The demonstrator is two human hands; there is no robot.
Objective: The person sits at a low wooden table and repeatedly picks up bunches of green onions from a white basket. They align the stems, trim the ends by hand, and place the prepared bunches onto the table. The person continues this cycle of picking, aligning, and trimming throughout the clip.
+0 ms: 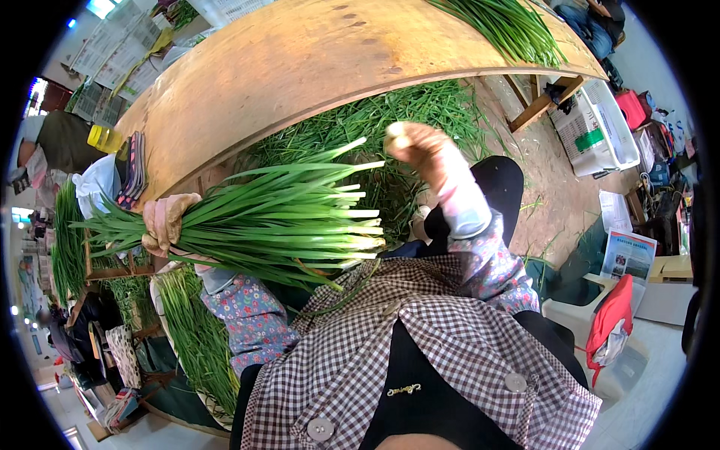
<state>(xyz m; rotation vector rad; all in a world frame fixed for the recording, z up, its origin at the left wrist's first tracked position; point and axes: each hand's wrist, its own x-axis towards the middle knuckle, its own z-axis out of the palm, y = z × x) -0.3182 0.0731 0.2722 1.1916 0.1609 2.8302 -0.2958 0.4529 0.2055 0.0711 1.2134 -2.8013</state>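
Note:
A thick bunch of garlic chives (270, 211) lies across the front of me, white stem ends to the right and leaf tips to the left. My left hand (163, 222), in a pale pink glove with stained fingers, is wrapped around its leafy part. Several stems fan out unevenly, and one yellowed leaf hangs near the lower edge. My right hand (419, 146), in a similar stained glove, is raised just beyond the stem ends, apart from them. Its fingers are curled and blurred; whether anything sits between them cannot be made out.
A wooden table (281, 73) curves ahead, bearing another chive bunch (506, 28). Loose green leaves (382, 121) cover the floor beneath. More chives (197, 337) fill a container at my left. A white crate (599, 132) and a plastic chair (574, 306) with red cloth stand right.

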